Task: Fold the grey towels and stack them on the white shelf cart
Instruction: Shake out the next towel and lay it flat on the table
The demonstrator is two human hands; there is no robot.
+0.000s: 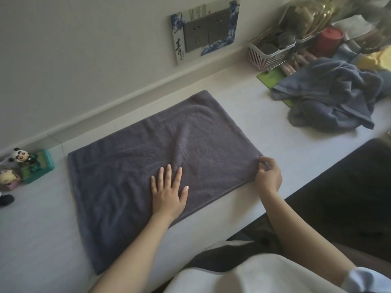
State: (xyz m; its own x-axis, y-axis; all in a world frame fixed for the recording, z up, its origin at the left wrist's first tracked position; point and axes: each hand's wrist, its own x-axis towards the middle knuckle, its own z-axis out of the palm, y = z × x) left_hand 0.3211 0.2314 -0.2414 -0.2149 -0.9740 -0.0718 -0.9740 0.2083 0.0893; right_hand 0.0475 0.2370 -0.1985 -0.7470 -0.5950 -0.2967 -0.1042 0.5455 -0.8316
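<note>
Grey towel [160, 157] spread flat on the white counter [275, 132], long axis running near-left to far-right. Left hand [169, 193] pressing flat mid-towel, fingers straight. Right hand [267, 175] pinching the right corner; rest of towel lying leftward, likely folding that way

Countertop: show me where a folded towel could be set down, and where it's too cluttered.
Bare counter lies left of the spread grey towel, below the figurines; another patch sits between it and the crumpled towel pile. The far right corner, around the pink basket, is crowded.
</note>
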